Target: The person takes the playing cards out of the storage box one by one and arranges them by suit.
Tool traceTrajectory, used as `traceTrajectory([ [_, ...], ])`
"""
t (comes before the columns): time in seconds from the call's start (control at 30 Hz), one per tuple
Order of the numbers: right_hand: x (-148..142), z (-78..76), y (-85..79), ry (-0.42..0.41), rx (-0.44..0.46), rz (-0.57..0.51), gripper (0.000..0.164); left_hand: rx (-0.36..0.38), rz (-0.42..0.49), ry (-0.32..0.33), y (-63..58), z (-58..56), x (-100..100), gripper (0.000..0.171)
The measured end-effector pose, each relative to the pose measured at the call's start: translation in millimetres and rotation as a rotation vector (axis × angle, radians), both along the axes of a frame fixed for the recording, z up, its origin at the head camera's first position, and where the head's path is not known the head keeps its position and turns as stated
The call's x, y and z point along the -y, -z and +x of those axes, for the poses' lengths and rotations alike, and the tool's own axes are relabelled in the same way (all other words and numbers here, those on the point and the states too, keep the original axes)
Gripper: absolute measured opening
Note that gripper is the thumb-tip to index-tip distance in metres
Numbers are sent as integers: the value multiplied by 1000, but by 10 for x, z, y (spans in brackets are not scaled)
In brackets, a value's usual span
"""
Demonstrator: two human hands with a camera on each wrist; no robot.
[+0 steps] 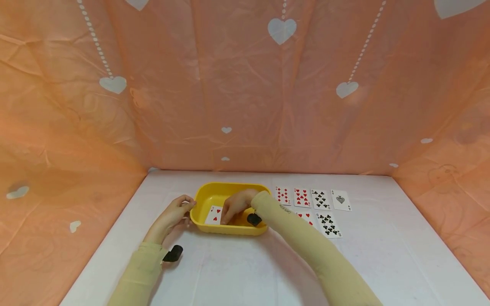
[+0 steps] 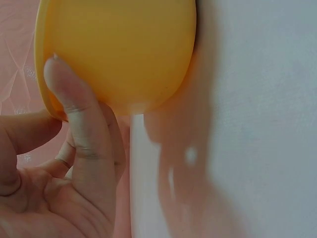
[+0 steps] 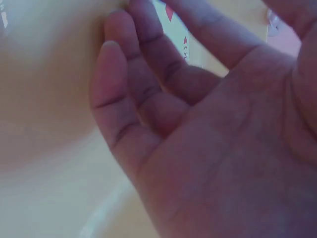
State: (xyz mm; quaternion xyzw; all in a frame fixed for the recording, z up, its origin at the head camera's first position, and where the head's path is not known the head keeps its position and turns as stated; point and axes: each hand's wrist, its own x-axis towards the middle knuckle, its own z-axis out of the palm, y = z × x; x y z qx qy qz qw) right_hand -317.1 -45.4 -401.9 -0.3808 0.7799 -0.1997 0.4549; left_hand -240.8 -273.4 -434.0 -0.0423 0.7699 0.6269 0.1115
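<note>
Two hands at work on a yellow tub [image 1: 229,230] standing on a white table [image 1: 383,263]. Left hand [image 1: 175,214] grips the tub's rim at its left end, thumb and fingers on either side. Right hand [image 1: 236,205] is down inside the tub, fingers bent, tips at the right edge of a red heart card [image 1: 213,215]; cannot tell whether it pinches the card or just touches it. That card is in the tub's left half, face up. Right of the tub, far row, left to right: diamonds card [image 1: 283,196], hearts card [image 1: 302,198], clubs card [image 1: 320,199], ace of spades [image 1: 340,200]. Near row, also right of the tub: red-pip card [image 1: 307,216], partly hidden by the right sleeve [image 1: 306,242], and black clubs card [image 1: 328,225]. Behind the tub: orange backdrop [image 1: 245,106] with white hearts.
</note>
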Motion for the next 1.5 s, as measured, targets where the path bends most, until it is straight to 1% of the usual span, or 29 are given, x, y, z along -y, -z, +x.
traceTrajectory([
  [0.13, -8, -1, 2, -2, 60, -17, 19, 6, -10, -4, 5, 2, 8, 22],
  [0.27, -14, 9, -28, 12, 167, -48, 21, 10, -7, -12, 4, -6, 17, 22],
  [0.37, -16, 15, -37, 23, 246, -73, 19, 13, -12, -14, 1, -15, 20, 22],
  [0.4, -17, 17, -34, 27, 259, -79, 18, 15, -13, -14, 0, -17, 20, 22],
  [0.57, -43, 20, -28, 52, 267, -117, 12, 16, -14, 1, -5, -21, 20, 23],
  [0.7, -95, 15, -44, 121, 273, -155, 11, 12, -10, 12, 0, -32, 17, 23],
  [0.77, -124, 6, -56, 164, 252, -180, 14, 12, -8, -1, 0, -44, 12, 23],
  [0.9, -182, -30, -62, 236, 177, -233, 16, -1, -7, 2, 0, -64, 14, 23],
  [0.93, -198, -39, -64, 248, 156, -240, 16, -4, -3, 2, 0, -65, 14, 23],
  [1.1, -305, -92, -65, 303, 117, -293, 19, -10, 0, 19, 0, -63, 10, 23],
  [1.2, -378, -107, -104, 330, 90, -329, 20, -10, 1, 26, -4, -60, 12, 23],
  [1.3, -462, -108, -160, 356, 37, -378, 20, -11, 9, 31, -6, -60, 11, 23],
  [1.4, -567, -91, -218, 386, -62, -433, 20, -8, 9, 34, -9, -63, 4, 23],
  [1.5, -703, -53, -283, 426, -208, -492, 23, -3, 7, 32, -11, -63, -3, 24],
])
